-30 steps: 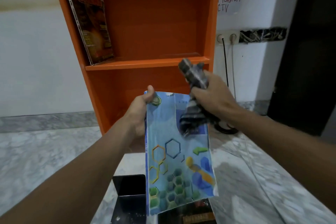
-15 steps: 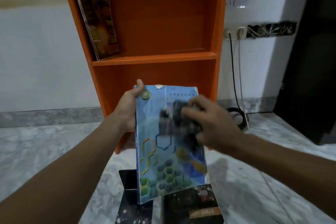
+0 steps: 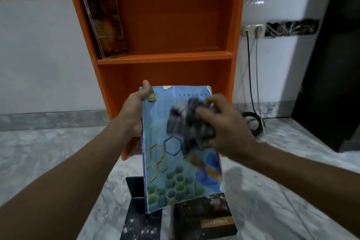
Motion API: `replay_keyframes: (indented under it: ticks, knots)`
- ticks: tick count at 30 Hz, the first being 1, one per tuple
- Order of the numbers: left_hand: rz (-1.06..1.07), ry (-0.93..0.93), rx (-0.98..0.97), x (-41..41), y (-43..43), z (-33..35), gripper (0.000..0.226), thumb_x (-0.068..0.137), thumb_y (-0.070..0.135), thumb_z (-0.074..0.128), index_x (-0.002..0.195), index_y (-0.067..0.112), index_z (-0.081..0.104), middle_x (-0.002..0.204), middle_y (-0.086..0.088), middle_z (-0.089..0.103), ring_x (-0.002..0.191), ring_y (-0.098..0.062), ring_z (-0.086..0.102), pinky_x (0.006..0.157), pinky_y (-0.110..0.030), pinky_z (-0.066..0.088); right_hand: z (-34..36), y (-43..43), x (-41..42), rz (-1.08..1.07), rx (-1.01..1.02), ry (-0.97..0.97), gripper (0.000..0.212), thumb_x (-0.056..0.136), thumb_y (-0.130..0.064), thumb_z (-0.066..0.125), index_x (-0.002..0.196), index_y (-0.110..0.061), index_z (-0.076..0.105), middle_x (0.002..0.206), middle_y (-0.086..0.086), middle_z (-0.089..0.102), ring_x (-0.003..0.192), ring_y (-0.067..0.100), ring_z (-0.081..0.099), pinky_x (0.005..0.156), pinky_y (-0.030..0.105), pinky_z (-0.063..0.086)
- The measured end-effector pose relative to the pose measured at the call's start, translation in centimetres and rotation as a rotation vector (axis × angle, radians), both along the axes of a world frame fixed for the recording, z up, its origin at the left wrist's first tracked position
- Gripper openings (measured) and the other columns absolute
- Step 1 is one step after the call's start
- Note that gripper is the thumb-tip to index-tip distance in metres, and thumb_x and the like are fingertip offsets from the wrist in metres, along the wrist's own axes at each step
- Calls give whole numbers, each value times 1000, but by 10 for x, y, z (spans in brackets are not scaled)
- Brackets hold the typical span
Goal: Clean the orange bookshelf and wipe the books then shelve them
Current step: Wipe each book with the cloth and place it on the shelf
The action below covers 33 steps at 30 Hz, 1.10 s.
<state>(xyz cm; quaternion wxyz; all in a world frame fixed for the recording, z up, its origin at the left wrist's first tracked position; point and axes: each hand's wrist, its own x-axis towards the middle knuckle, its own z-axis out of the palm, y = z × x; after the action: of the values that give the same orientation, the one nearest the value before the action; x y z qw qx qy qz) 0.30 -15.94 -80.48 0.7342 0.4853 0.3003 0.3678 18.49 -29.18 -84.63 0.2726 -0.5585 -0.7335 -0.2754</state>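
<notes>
While L hand (image 3: 132,112) grips blue book (image 3: 171,163) at corner, R hand (image 3: 228,130) clenches blurred dark cloth (image 3: 184,122) on cover

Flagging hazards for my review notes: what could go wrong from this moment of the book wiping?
1. The left hand grips the blue book only near its upper left corner while the right hand presses a dark cloth on the cover; the push may bend it or make it slip.
2. If dropped, it would likely land on the dark books on the floor below.
</notes>
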Motion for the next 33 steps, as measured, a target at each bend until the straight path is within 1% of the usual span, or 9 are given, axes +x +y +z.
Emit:
replay_keyframes:
  ticks: [2,5,10,14,18,22,24,29,33]
  knots:
    - [-8,10,5,5,-4,0,57,96,57,45,117,8,66,110,-13,73,96,-30,72,79,-41,59,25,20,6,-173,153,202,64,72,-11,75,128,-16,46,120,17,45,87,36,57,66,38,55]
    - [-43,10,30,18,-11,4,57,97,57,41,107,8,68,101,-13,75,86,-28,73,78,-39,58,3,15,-17,-100,-71,144,44,90,-27,61,129,-28,41,122,6,46,96,26,56,73,38,52]
    - [31,50,82,16,2,1,63,94,59,47,129,8,62,117,-13,71,109,-34,68,95,-50,52,-84,-40,-29,327,-312,-506,12,94,-32,62,104,-27,64,110,9,55,84,23,53,67,36,53]
    - [63,61,86,10,9,-2,60,86,58,58,122,12,67,117,-12,71,106,-32,69,91,-47,54,-28,-21,-5,167,-42,-268,45,79,-57,46,114,-29,56,105,-8,57,93,16,56,80,38,53]
    - [42,-6,65,15,12,-2,62,86,52,60,139,21,56,134,-10,62,118,-33,63,103,-54,46,23,7,21,-168,236,1,44,76,-19,60,117,-28,45,118,19,49,97,39,54,61,40,56]
    - [58,-49,71,17,15,4,58,94,55,50,143,24,50,134,-8,63,115,-33,65,95,-55,51,-56,-26,16,181,-218,-224,13,90,-33,64,96,-36,54,101,-5,57,89,9,59,75,40,55]
    - [104,-42,72,15,15,5,57,95,54,50,144,24,49,134,-7,63,113,-32,66,85,-50,58,-76,-45,10,278,-257,-475,8,93,-35,62,99,-30,59,105,3,55,91,20,59,76,41,53]
    - [124,-12,52,14,8,7,46,96,49,53,125,15,65,113,-9,72,94,-27,72,63,-35,60,14,-12,4,39,97,1,34,81,-33,56,111,-16,57,108,16,58,85,27,58,64,25,47]
    - [29,8,87,27,-1,14,52,93,52,55,118,7,63,117,-14,69,98,-29,70,81,-40,60,36,23,-9,-179,162,238,43,83,-18,62,125,-18,56,118,17,50,91,36,56,60,31,47]
